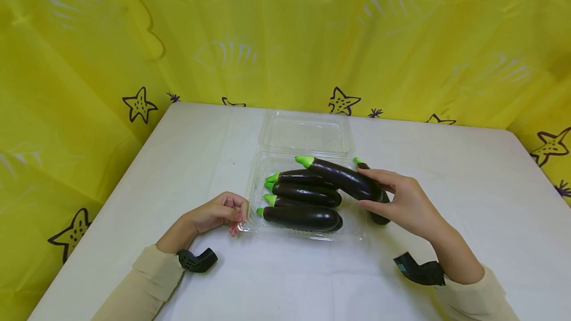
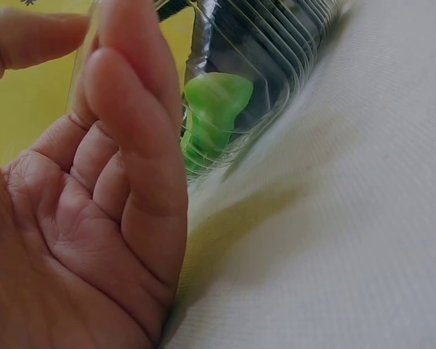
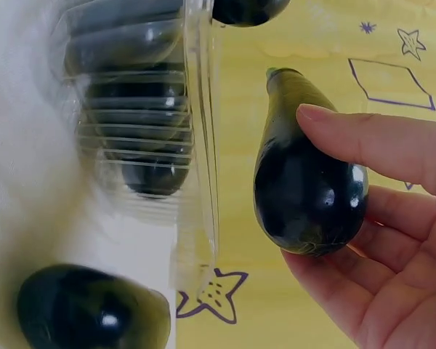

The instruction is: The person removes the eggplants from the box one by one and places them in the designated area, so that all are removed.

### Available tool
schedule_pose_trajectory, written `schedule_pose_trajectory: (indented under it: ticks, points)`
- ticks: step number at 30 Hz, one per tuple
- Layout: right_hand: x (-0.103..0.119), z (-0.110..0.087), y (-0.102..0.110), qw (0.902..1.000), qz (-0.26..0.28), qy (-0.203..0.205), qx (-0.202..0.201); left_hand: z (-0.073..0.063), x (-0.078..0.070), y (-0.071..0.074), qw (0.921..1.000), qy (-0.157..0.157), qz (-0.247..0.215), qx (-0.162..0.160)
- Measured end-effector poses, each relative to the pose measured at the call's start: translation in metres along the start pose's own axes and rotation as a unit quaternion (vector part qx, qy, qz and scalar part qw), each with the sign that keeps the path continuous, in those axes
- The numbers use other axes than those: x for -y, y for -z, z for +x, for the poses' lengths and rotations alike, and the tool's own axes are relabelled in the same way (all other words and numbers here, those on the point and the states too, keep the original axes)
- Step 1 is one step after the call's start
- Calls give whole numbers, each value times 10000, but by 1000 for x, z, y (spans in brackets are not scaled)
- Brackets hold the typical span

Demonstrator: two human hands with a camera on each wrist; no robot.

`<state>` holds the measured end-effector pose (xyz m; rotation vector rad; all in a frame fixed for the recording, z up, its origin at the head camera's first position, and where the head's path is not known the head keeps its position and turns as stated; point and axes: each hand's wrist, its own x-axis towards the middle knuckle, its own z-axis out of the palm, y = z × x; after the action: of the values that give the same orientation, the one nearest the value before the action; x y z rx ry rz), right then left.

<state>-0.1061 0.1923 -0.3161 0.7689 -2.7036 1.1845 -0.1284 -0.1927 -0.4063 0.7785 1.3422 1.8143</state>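
My right hand (image 1: 408,202) grips a dark eggplant (image 1: 343,178) by its thick end, thumb on one side and fingers on the other. Its green stem points left, over the clear plastic container (image 1: 357,232). In the right wrist view the held eggplant (image 3: 309,189) hangs apart from the container wall. Several eggplants (image 1: 299,217) lie inside in a stack, stems to the left. My left hand (image 1: 220,212) pinches the container's near left corner. The left wrist view has a green stem (image 2: 214,109) behind the plastic, beside the left fingers.
Another eggplant (image 1: 380,217) lies on the white table (image 1: 468,187) right of the container, partly hidden by my right hand. The container's clear lid (image 1: 308,135) is folded open toward the back. A yellow patterned cloth (image 1: 290,38) hangs behind and around the table.
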Motion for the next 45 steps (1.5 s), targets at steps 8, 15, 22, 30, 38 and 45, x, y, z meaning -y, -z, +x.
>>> schedule_pose_trajectory:
  ticks: [8, 15, 22, 30, 38, 45]
  points:
    - [-1, -8, 8, 9996, -10, 2, -277, 0, 0, 0, 10000, 6, 20, -8]
    - [-5, -14, 16, 9990, -76, -249, -363, 1, 0, 0, 10000, -15, 12, 12]
    - [-11, -24, 24, 9968, -90, -645, -454, 1, 1, 0, 10000, -39, -13, 23]
    - [-16, -32, 29, 9912, -183, -1208, -513, 0, 0, 1, 10000, -14, -3, 26]
    - [-28, -44, 30, 9804, -99, -1863, -630, 0, -1, 0, 10000, -32, -27, 68]
    - [-36, -49, 30, 9624, 24, -2560, -910, 1, 0, 1, 10000, -37, -10, 76]
